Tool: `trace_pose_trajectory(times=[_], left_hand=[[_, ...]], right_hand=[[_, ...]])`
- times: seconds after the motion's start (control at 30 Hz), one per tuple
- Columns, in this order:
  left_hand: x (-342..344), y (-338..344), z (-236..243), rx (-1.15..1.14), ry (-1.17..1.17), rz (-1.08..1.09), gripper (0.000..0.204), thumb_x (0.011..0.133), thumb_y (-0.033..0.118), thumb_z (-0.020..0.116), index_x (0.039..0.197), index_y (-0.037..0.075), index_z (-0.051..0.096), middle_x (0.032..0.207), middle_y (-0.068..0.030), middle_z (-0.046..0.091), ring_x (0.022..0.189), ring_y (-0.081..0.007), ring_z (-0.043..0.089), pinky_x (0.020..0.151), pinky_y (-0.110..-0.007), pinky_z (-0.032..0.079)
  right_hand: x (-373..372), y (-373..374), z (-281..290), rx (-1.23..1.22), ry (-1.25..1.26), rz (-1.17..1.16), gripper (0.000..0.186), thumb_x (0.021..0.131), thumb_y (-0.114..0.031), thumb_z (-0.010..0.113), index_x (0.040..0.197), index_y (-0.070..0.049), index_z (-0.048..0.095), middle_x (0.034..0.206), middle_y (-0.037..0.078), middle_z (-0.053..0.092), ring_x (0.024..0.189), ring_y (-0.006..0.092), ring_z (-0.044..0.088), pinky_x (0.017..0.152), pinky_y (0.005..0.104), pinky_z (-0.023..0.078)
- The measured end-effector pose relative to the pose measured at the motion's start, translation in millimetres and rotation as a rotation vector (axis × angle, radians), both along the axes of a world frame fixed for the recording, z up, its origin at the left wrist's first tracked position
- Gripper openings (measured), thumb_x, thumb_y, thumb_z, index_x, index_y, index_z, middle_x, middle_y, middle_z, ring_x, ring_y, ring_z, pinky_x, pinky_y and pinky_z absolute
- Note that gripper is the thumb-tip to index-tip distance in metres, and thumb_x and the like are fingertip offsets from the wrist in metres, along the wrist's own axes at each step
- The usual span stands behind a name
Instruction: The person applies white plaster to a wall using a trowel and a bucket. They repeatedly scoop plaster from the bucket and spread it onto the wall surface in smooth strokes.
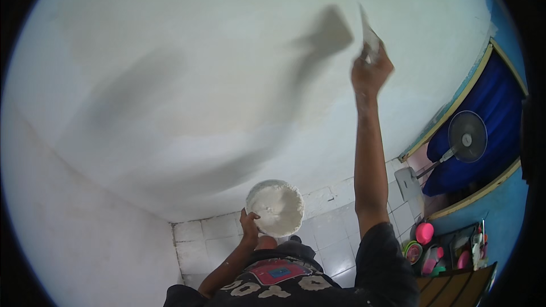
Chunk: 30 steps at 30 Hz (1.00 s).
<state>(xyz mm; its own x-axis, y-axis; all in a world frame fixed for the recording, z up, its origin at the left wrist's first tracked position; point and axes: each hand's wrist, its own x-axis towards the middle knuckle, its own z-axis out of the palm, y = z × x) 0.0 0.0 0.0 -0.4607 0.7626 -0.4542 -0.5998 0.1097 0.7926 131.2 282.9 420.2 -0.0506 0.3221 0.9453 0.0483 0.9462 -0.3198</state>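
My right hand (372,73) is raised at the end of a stretched arm, its fingers closed round a putty knife (368,33). The blade is seen nearly edge-on, close to the white wall (227,51); whether it touches cannot be told. Low in front of my body, my left hand (249,226) grips the left rim of a round bucket (293,190). White paste (276,207) lies inside it and crusts its rim. My right arm and the knife throw a dark shadow on the wall.
Grey-white tiles (335,239) cover the floor. To the right, a standing fan (467,136) is in front of a blue curtain (500,108) in a doorway. Pink and green household items (432,256) sit at the lower right beside a brown slatted piece (455,289). Another wall (85,216) closes the left side.
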Motion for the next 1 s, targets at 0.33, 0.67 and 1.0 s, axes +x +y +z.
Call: trace_pose_trajectory(times=[0.33,0.67,1.0], left_hand=[[-12.3,-75.6,-5.7,-0.088,-0.085,0.144,0.053,0.068,0.011,0.052,0.119,0.002,0.051,0.102,-0.0111,0.057,0.093,-0.025,0.058,0.076,-0.038,0.053],[-32.7,-78.0,-14.6,-0.045,-0.019,0.177,0.055,0.068,0.01,0.053,0.123,0.003,0.049,0.105,-0.013,0.057,0.094,-0.0264,0.059,0.077,-0.038,0.054],[-33.9,-70.7,-9.4,-0.042,0.031,0.229,0.061,0.068,0.01,0.053,0.127,0.001,0.048,0.108,-0.0133,0.057,0.1,-0.0273,0.057,0.078,-0.037,0.054]], right_hand=[[-78.8,-104.1,-224.1,0.173,-0.57,-0.436,0.066,0.072,0.001,0.068,0.136,-0.006,0.054,0.12,0.019,0.066,0.107,0.0339,0.065,0.094,0.0443,0.052],[-115.7,-125.9,-82.6,0.193,-0.314,-0.364,0.057,0.074,0.003,0.062,0.13,-0.006,0.059,0.122,0.015,0.065,0.113,0.0335,0.061,0.093,0.0413,0.052],[-156.4,-124.9,-166.4,0.333,-0.465,-0.305,0.046,0.08,-0.003,0.059,0.126,0.004,0.058,0.129,0.02,0.06,0.121,0.0326,0.058,0.103,0.0454,0.047]])
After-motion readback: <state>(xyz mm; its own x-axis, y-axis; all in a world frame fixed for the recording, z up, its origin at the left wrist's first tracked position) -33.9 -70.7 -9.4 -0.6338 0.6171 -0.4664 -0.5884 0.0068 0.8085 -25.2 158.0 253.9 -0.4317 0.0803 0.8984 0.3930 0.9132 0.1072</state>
